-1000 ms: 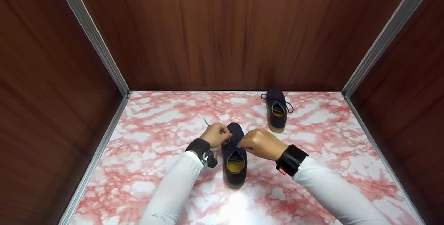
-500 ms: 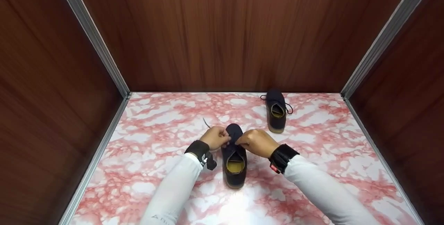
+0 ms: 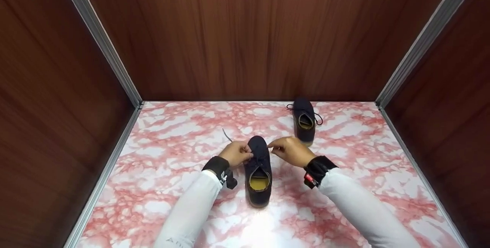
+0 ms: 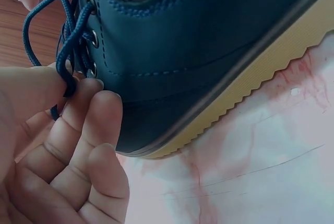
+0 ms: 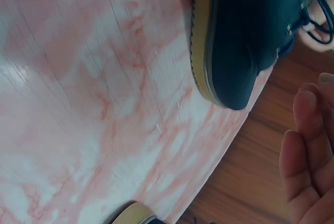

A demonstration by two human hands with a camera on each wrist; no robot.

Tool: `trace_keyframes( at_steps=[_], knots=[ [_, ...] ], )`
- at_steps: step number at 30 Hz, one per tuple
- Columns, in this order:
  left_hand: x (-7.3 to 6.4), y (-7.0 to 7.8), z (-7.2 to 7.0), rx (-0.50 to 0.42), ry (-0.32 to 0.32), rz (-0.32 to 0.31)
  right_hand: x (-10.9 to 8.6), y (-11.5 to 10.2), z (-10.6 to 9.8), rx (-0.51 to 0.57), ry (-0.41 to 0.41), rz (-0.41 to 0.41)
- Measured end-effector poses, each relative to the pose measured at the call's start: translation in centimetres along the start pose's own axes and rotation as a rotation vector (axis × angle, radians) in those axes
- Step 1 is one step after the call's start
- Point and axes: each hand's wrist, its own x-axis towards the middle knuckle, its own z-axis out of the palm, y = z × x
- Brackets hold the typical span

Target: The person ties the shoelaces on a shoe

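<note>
The lace [image 4: 76, 30] of the near shoe [image 3: 259, 169], mid-surface [image 3: 172, 144], is pinched by the left grip [image 3: 234, 153]; nothing is seen held by the loose-fingered right grip [image 3: 293, 152] beside the toe. The lace seems soft, light, best taken near its eyelets [image 4: 95, 38]; outward-right reach may be limited by the far shoe [image 3: 302, 109].

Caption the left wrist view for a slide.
Left-hand fingers pinch a blue lace beside the eyelets of a blue shoe with a jagged tan sole.
</note>
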Motion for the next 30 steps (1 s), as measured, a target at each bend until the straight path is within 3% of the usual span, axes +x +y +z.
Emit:
trace_keyframes(
  at_steps=[11,22,30],
  knots=[
    [-0.1,-0.8,0.2,-0.016,0.016,0.042,1.5,1.2,0.5,0.151,0.090,0.213],
    [-0.3,-2.1,0.8,-0.008,0.043,0.095,2.5,1.2,3.7,0.243,-0.041,0.350],
    [-0.5,-3.1,1.5,-0.083,0.059,0.105,3.3,1.2,5.5,0.293,-0.055,0.491]
  ],
)
